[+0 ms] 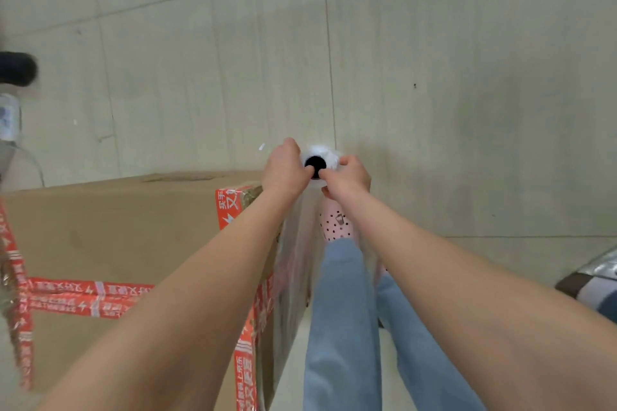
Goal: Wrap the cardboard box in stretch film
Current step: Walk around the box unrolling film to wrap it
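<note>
At the far left edge a dark shoe (pixel 16 68) sits on the grey tiled floor (pixel 467 77). It is blurry. Just below it is something clear and see-through, but it is too blurry to tell what it is.

Next comes the big cardboard box (pixel 117 237). It stands on the floor and fills the lower left. Strips of red tape (pixel 90 297) with white writing run across its top and down its edges.

At the box's far right corner is the left hand (pixel 285 170). Its fingers curl round the top end of the roll of stretch film (pixel 329 155). The roll stands upright, so the black hole in its middle shows (like looking down a tube). A sheet of clear film (pixel 295 260) runs from the roll down along the right side of the box.

The right hand (pixel 349 177) grips the same end of the roll from the other side, with its fingers curled too. The two hands nearly touch at the hole.

Under the right arm are a pink shoe (pixel 335 223) with little holes and blue trousers (pixel 344 310).

At the far right edge is something shiny and grey, cut off by the edge.
</note>
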